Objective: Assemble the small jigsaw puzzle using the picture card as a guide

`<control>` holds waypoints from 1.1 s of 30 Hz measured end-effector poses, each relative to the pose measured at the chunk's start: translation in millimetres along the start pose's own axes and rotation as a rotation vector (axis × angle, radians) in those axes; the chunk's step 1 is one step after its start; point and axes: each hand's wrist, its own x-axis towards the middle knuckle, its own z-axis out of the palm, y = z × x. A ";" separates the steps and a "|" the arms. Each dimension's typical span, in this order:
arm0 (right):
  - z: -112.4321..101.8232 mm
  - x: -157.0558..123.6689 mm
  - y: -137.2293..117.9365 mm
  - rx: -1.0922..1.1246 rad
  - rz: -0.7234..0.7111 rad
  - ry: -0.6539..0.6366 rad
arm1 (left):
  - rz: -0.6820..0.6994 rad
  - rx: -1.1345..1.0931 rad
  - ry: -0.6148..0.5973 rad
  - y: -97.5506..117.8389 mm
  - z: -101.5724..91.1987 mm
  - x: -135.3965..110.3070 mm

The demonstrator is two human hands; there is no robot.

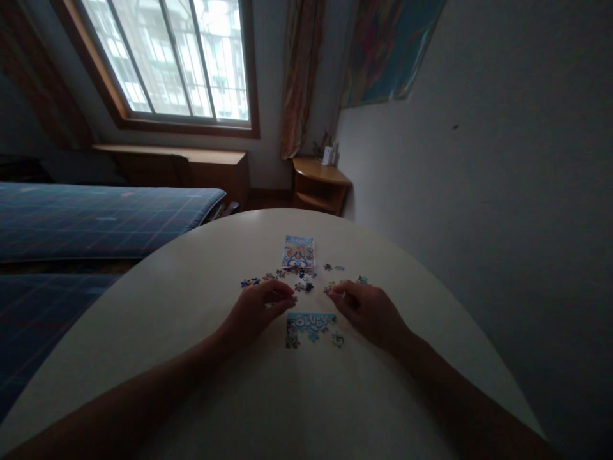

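A partly joined jigsaw puzzle (311, 321) lies flat before me, its top strip showing big light letters on blue. A loose puzzle piece (338, 340) sits by its lower right. My left hand (263, 300) is closed in a pinch above the puzzle's left side, with a small puzzle piece (294, 299) at its fingertips. On the other side, my right hand (363, 308) is also pinched, fingertips on a puzzle piece (328, 290). Beyond both hands are scattered puzzle pieces (304, 287) and a colourful picture sheet (299, 250).
The round pale table (215, 396) curves away on both sides. A plaid-covered bed (105, 214) stands to the left, and a wall (502, 223) rises at the right. Behind the table are a small corner cabinet (318, 169) and a window (177, 57).
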 end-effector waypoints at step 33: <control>-7.3 -12.0 -15.3 0.318 0.146 -0.391 | 0.606 0.511 -0.563 21.2 -2.7 -13.6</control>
